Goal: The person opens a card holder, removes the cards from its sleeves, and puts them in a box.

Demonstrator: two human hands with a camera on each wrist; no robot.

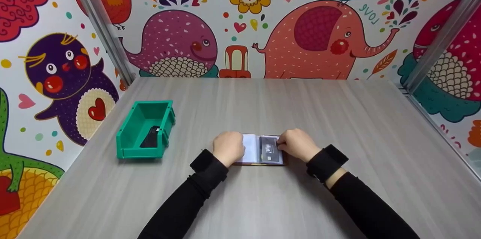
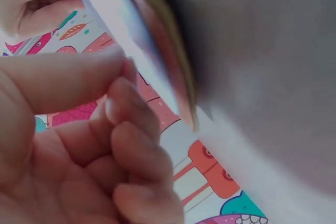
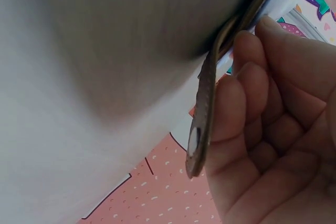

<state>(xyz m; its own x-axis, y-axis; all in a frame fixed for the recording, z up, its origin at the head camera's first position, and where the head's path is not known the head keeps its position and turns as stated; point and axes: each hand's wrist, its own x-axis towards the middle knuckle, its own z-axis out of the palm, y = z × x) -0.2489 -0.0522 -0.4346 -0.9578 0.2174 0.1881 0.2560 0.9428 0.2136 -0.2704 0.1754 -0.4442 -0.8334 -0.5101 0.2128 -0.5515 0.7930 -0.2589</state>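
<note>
A small card holder (image 1: 250, 149) lies spread on the table, its clear plastic sleeves facing up. In its right-hand sleeve shows a dark card (image 1: 269, 149) lettered "Vip". My left hand (image 1: 228, 148) is at the holder's left side, where thumb and forefinger pinch the edge of a sleeve page (image 2: 123, 22). At the right side, my right hand (image 1: 298, 144) pinches the edge beside the card between thumb and forefinger. Below those fingers, the holder's brown strap (image 3: 206, 103) with a metal snap sticks out in the right wrist view.
A green plastic bin (image 1: 141, 152) stands to the left on the wood-grain table (image 1: 330, 107), with a flat black item (image 1: 151, 137) inside. Cartoon-printed walls (image 1: 240, 36) rise behind the table and at both sides. Black bands (image 1: 327, 162) circle both wrists.
</note>
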